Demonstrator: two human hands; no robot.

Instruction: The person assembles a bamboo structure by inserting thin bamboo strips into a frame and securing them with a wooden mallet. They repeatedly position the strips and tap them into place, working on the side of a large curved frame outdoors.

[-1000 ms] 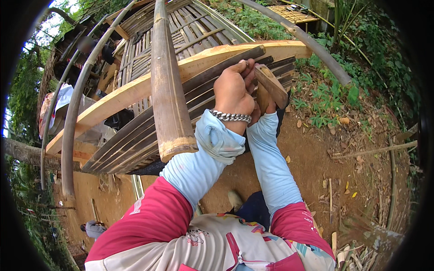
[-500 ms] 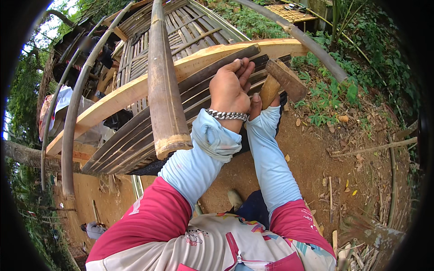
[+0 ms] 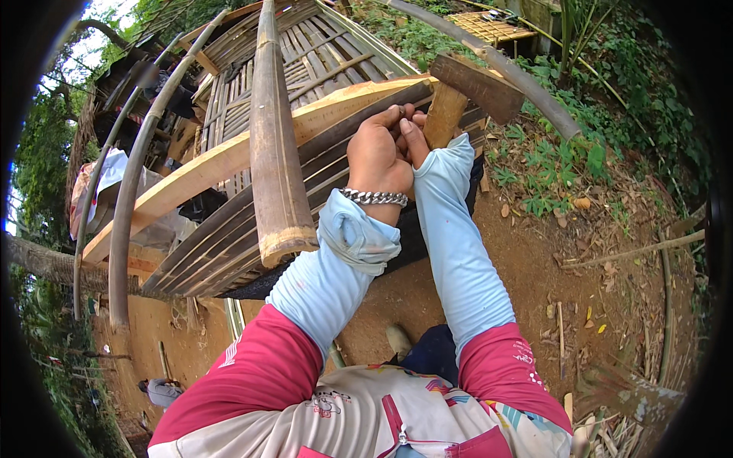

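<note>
My right hand grips the wooden handle of a hatchet, whose broad, rusty head sticks out to the right above the dark bamboo slats. My left hand, with a chain bracelet at the wrist, is right beside it. Its fingers curl together against the fingertips of my right hand, and I cannot make out what they hold. Both hands are close to the near side of a curved, pale wooden beam.
A thick bamboo pole juts toward me left of my hands. More curved poles stand at the left, and another slants at the right. Slatted bamboo lies beyond the beam. A person is at lower left.
My right hand has moved up and left with the hatchet, and its thumb now meets the left hand's fingers. The left hand's raised fingers have curled in.
</note>
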